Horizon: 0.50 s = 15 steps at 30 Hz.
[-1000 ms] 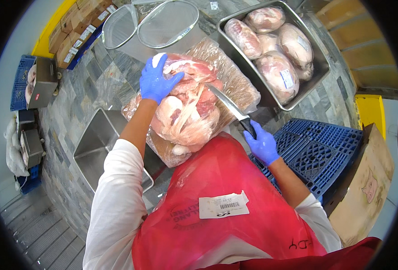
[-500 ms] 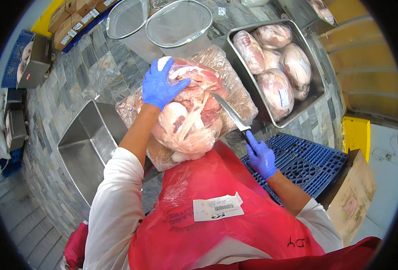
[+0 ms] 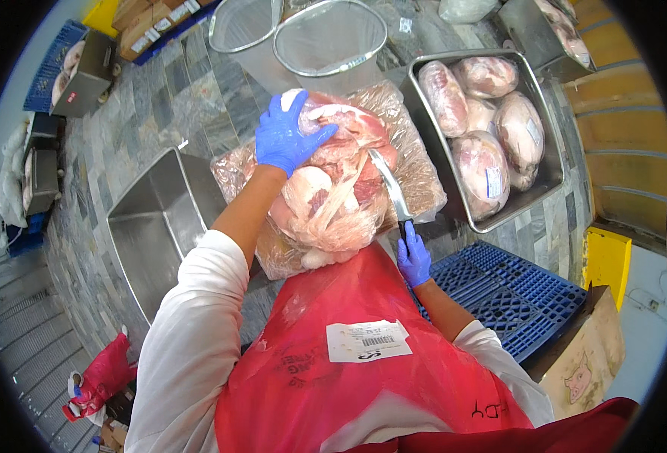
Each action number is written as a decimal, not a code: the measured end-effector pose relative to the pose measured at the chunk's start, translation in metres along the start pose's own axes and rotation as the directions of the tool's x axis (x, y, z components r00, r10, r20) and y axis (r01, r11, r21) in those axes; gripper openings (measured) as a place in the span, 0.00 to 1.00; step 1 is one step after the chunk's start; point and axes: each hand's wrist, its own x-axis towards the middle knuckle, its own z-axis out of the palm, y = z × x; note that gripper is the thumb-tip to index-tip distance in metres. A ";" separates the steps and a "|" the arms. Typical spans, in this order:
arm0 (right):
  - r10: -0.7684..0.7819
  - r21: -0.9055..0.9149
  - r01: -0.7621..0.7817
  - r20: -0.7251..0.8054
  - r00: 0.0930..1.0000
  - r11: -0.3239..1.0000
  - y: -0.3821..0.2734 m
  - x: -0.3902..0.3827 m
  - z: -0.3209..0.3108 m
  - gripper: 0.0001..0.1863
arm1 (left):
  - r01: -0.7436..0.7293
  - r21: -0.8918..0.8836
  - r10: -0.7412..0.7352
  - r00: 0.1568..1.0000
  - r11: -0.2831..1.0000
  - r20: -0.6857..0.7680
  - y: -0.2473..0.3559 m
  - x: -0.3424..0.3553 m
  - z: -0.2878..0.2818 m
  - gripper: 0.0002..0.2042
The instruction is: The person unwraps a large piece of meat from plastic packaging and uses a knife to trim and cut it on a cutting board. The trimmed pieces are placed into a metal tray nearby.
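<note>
**Bagged meat steadied and met by a knife on a stone counter**

Where the grey stone counter (image 3: 160, 98) runs from near left to far right, the whole scene is carried by it. A large steel tray (image 3: 552, 177) is seen at the far right, filled with wrapped cuts of meat, and an empty steel pan (image 3: 156, 226) is set into the near left. A blue plastic crate (image 3: 514, 291) lies at the near right, below the counter edge. Two mesh baskets (image 3: 329, 38) are stood at the far edge.

Between pan and tray, a big cut of raw meat (image 3: 333, 185) is laid on crumpled clear plastic wrap (image 3: 416, 162), its long axis running from the near left toward the far right. It is found directly in front of the red apron (image 3: 363, 377) that is worn.

The far end of the cut is covered by the left hand (image 3: 288, 136), gloved in blue, with the fingers spread wide and pressed flat onto the meat; nothing is pinched. The meat lies under and just near of those fingers, so this hand is the nearer one to it.

The right hand (image 3: 414, 260), also gloved, is wrapped shut around the handle of a knife (image 3: 390, 189). The blade is pointed away toward the far side, and its tip is laid against the right flank of the cut.
</note>
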 end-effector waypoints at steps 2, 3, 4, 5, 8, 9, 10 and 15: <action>0.027 -0.028 -0.025 0.062 0.998 0.999 0.004 0.005 -0.010 0.32 | 0.013 0.044 -0.014 1.000 0.999 0.020 0.002 0.001 -0.003 0.47; 0.046 -0.043 -0.043 0.089 0.995 0.998 0.001 0.010 -0.020 0.32 | 0.014 0.065 -0.016 0.999 0.998 0.030 0.007 0.004 -0.008 0.47; 0.099 -0.042 -0.095 0.137 0.986 0.995 -0.016 0.024 -0.042 0.33 | 0.043 0.004 -0.043 0.996 0.999 0.080 0.011 0.002 -0.019 0.45; 0.078 -0.059 -0.071 0.139 0.987 0.996 -0.029 0.034 -0.064 0.32 | 0.038 0.042 -0.040 0.999 0.998 0.035 0.011 0.002 -0.020 0.45; -0.059 -0.126 0.070 0.092 0.994 0.990 -0.057 0.059 -0.116 0.31 | 0.102 0.121 -0.095 0.994 0.987 -0.060 0.012 -0.008 -0.002 0.44; -0.079 -0.165 0.097 0.115 0.990 0.981 -0.065 0.067 -0.130 0.30 | 0.066 0.060 -0.053 0.981 0.996 -0.187 0.015 -0.018 0.007 0.42; -0.099 -0.207 0.128 0.142 0.985 0.970 -0.077 0.078 -0.144 0.29 | 0.026 0.000 -0.025 0.950 1.000 -0.312 0.017 -0.030 0.016 0.40; -0.174 -0.359 0.316 0.374 0.911 0.878 -0.117 0.123 -0.185 0.21 | -0.284 -0.125 0.227 0.910 0.951 -0.347 0.044 -0.104 0.053 0.25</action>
